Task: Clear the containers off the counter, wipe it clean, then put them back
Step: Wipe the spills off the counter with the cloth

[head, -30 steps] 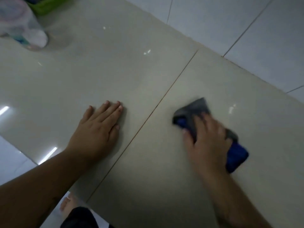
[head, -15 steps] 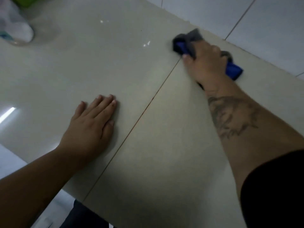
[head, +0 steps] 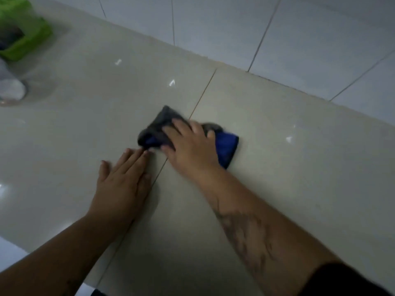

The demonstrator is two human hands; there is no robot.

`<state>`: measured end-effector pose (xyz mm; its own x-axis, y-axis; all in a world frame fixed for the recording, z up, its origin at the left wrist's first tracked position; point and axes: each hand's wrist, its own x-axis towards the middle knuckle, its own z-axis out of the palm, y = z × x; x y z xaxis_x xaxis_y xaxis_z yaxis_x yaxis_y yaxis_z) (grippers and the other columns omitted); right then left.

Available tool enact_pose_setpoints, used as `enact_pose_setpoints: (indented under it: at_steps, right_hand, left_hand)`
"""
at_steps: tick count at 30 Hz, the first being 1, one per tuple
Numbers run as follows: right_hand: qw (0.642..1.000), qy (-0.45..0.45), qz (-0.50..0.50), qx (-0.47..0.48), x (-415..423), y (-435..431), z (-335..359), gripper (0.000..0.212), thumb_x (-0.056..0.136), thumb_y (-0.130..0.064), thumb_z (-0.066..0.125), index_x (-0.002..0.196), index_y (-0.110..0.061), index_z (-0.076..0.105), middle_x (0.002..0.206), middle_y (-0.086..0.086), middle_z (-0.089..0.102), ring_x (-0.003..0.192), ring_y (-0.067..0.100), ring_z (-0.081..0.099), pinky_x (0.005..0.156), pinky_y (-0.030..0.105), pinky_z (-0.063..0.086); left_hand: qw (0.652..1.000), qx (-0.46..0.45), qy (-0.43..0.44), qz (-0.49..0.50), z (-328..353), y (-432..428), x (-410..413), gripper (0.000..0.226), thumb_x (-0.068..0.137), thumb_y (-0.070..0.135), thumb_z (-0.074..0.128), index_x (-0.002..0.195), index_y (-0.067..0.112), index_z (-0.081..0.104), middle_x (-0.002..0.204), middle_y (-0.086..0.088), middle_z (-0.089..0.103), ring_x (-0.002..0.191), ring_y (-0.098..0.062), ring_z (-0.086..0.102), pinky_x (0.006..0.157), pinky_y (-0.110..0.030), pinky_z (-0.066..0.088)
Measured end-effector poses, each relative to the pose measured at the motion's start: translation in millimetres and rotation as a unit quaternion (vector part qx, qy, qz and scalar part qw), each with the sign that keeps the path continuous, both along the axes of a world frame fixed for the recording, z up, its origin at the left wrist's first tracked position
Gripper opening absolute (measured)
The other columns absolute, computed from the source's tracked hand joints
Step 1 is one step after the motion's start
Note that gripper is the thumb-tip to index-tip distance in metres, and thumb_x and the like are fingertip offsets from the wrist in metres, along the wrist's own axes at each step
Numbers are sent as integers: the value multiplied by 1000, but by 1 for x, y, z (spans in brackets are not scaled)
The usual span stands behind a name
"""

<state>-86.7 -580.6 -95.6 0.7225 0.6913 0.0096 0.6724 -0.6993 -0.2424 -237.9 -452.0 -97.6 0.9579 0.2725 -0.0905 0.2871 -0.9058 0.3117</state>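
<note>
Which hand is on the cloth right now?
The right hand, pressing down on the grey-and-blue cloth. The left hand holds nothing: it lies flat on the counter beside the cloth.

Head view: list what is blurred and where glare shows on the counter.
In the head view the cloth and the right hand pressing it are smeared by motion blur; the left hand, flat on the counter, is softer at its fingertips; small white glare spots dot the glossy counter; the green container at the far left is out of focus.
</note>
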Motion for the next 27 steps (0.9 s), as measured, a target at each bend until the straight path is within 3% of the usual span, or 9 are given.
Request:
enact_pose_setpoints:
  at_steps: [3,7,12,14,17,19,21,24,27]
  right_hand:
    - [999,6,-38,-36,105,-9,3,53,94,-56,39,143,-36,36,154,-8,31,134,27,32,101,55,27]
    - [967,0,-252,-29,184,-136,3,54,94,-56,40,141,-30,39,147,0,41,130,33,39,102,58,29]
    - [894,-5,-446,-36,95,-254,-2,57,93,-57,37,143,-27,37,148,3,38,129,37,37,101,63,31]
    - [894,-13,-446,-46,28,-230,-6,58,92,-54,43,144,-28,38,153,1,34,133,34,32,101,62,28]
    - [952,-32,-303,-20,-17,-166,-5,52,91,-52,43,138,-32,42,152,-2,36,134,30,31,99,61,28]
    - [977,4,-211,-5,11,-150,-3,46,96,-50,39,138,-32,42,152,-5,33,135,27,27,100,57,25]
    - [981,-11,-192,-10,64,-164,-1,46,97,-50,37,139,-32,42,151,-6,34,133,24,30,98,53,27]
    - [957,-30,-287,-40,146,-231,-1,50,96,-53,36,141,-31,38,150,-6,37,130,27,36,99,53,30]
    - [891,-25,-450,-51,171,-326,1,52,95,-53,38,139,-26,40,144,2,43,127,33,40,99,58,32]
  left_hand:
    - [997,-23,-4,-77,0,-36,31,60,94,50,17,152,31,20,158,14,15,147,-8,2,117,-50,1]
    - [989,-28,-39,-139,0,-85,68,58,95,47,24,150,29,27,157,11,21,147,-11,7,115,-53,1]
    - [990,-29,-50,-130,0,-113,80,57,96,45,23,150,27,25,158,10,21,147,-10,1,116,-51,-7]
    - [990,-45,-56,-124,0,-126,88,57,96,44,24,150,26,25,158,9,22,147,-10,2,116,-52,-5]
    - [989,-75,-66,-110,-1,-145,105,60,95,39,27,151,20,20,156,-1,29,145,-21,21,114,-60,10]
    - [991,-67,-62,-101,-4,-150,112,62,97,37,27,153,18,8,158,-7,23,144,-25,23,112,-60,17]
    - [992,-44,-53,-107,-8,-150,111,62,98,41,23,153,21,5,161,-2,12,147,-21,12,115,-54,12]
    - [991,-20,-35,-125,-8,-151,112,62,96,48,19,153,26,12,160,4,12,148,-18,9,115,-52,12]
    - [991,-10,-14,-130,-6,-153,114,61,94,50,21,152,29,18,160,7,17,147,-16,11,114,-51,11]
